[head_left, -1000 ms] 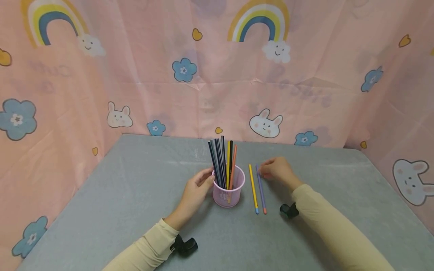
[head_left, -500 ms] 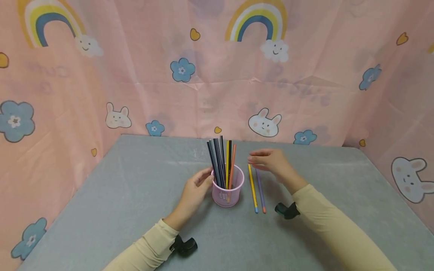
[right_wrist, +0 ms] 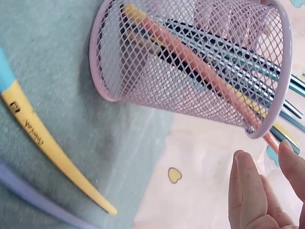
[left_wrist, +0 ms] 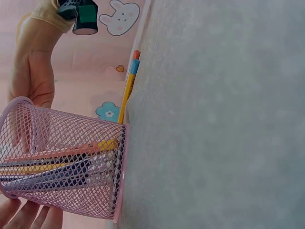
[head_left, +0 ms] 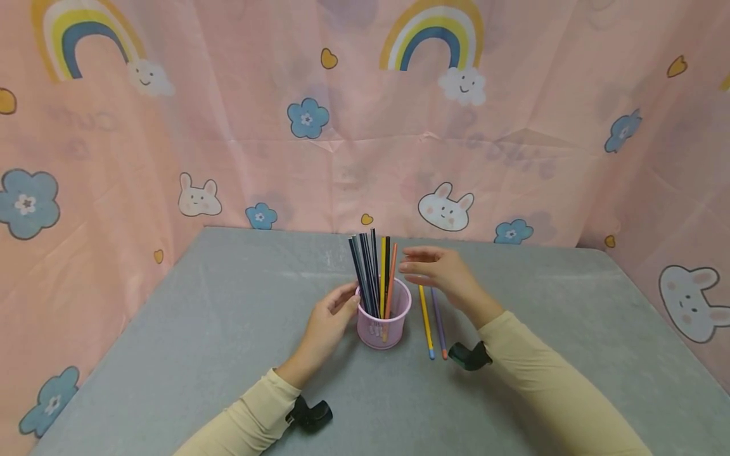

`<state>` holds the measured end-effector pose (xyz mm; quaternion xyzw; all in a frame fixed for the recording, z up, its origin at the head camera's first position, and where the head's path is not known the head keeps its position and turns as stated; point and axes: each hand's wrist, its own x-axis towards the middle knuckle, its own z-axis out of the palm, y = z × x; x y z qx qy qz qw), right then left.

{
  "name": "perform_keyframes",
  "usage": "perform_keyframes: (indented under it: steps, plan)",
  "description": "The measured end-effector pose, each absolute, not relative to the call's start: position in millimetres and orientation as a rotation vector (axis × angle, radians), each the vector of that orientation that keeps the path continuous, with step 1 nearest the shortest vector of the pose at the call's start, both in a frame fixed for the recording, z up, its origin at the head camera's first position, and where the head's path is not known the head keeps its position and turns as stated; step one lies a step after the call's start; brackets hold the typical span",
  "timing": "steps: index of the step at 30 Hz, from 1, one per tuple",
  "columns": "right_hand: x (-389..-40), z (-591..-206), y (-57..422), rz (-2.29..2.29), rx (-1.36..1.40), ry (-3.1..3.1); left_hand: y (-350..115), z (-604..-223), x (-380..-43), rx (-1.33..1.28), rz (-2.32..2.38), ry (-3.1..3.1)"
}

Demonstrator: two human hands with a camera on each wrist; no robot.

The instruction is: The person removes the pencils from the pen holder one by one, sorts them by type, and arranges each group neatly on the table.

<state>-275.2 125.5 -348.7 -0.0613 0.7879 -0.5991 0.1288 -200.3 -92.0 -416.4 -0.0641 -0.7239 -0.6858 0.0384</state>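
Right hand (head_left: 441, 272) moved left since earlier frame, head view: brought from purple pencil (head_left: 438, 323) to just beside orange pencil (head_left: 391, 278), stood among dark pencils (head_left: 365, 266) in pink mesh cup (head_left: 379, 335). Cup set on grey desk (head_left: 228, 392), held near rim by left hand (head_left: 322, 332). Yellow pencil (head_left: 426, 320) laid beside purple one. Left wrist view: left fingers (left_wrist: 28, 214) placed against cup's side. Right wrist view: right grip spread, thumb parted from fingers, nothing held.
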Motion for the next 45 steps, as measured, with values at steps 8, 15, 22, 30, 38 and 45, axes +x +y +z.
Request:
perform_keyframes:
  steps: [8, 15, 22, 30, 38, 45]
  plan:
    - [-273.8, -346.2, 116.8, -1.773, -0.196, 2.265, -92.2, -415.5, -199.8, -0.206, -2.108, -2.216]
    - [-274.7, -346.8, 111.5, -1.840, -0.131, 2.267, -91.4, -414.1, -199.4, -0.207, -2.114, -2.208]
    - [-273.8, -347.5, 107.1, -1.899, -0.131, 2.273, -91.8, -414.3, -199.8, -0.206, -2.099, -2.230]
    - [-271.7, -347.4, 106.2, -1.979, -0.130, 2.234, -89.4, -413.0, -200.0, -0.201, -2.097, -2.202]
    - [-270.1, -339.8, 111.3, -2.036, -0.174, 2.252, -89.3, -413.0, -199.2, -0.189, -2.110, -2.194]
    - [-267.0, -330.4, 117.4, -2.108, -0.214, 2.233, -90.5, -413.2, -199.2, -0.197, -2.106, -2.196]
